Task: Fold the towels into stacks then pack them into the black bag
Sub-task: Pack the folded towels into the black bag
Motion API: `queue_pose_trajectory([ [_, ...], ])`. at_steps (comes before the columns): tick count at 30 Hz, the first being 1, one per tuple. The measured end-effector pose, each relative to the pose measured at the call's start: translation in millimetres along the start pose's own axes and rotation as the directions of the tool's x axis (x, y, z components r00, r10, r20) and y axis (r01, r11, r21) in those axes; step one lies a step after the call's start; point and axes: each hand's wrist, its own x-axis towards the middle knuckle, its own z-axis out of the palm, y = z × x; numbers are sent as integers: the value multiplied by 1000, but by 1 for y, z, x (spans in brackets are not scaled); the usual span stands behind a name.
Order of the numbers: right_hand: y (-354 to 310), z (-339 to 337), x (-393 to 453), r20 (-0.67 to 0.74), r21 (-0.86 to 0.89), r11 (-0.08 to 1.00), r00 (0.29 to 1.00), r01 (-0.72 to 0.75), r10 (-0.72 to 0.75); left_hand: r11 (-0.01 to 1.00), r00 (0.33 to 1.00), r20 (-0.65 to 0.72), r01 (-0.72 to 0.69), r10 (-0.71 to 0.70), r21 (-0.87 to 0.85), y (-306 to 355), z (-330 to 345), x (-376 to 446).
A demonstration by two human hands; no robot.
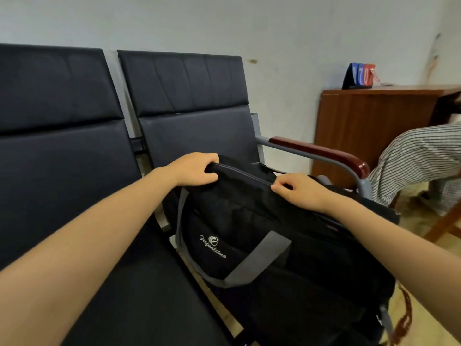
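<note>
The black bag (pixel 252 221) with grey straps and a white logo sits on the right-hand seat of a dark bench. My left hand (pixel 193 169) grips the far left end of its top edge, fingers curled over the fabric. My right hand (pixel 298 189) pinches the top seam by the zip line, further right. The zip along the top looks closed between my hands. No towels show; the bag's inside is hidden.
The bench (pixel 74 151) has an empty dark seat to the left. A wood-capped armrest (pixel 321 152) runs behind the bag. A brown wooden desk (pixel 374 121) stands at right, with striped cloth (pixel 419 158) in front of it.
</note>
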Motion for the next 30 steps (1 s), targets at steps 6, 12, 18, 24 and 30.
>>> queue_pose_trajectory([
  [6,8,10,9,-28,-62,997,998,-53,52,838,995,-58,-41,86,544,-22,1,17],
  [12,20,11,5,-8,0,994,994,-110,110,811,990,-143,69,18,581,-33,9,34],
  [18,28,5,-6,-29,144,973,982,-180,186,927,937,-343,188,-70,324,-10,22,64],
  [24,37,7,-8,-102,38,976,971,-212,215,939,873,-351,335,-339,-74,10,53,77],
  [30,41,1,-1,-46,180,944,956,-278,290,954,947,-250,129,-199,-272,49,62,61],
])
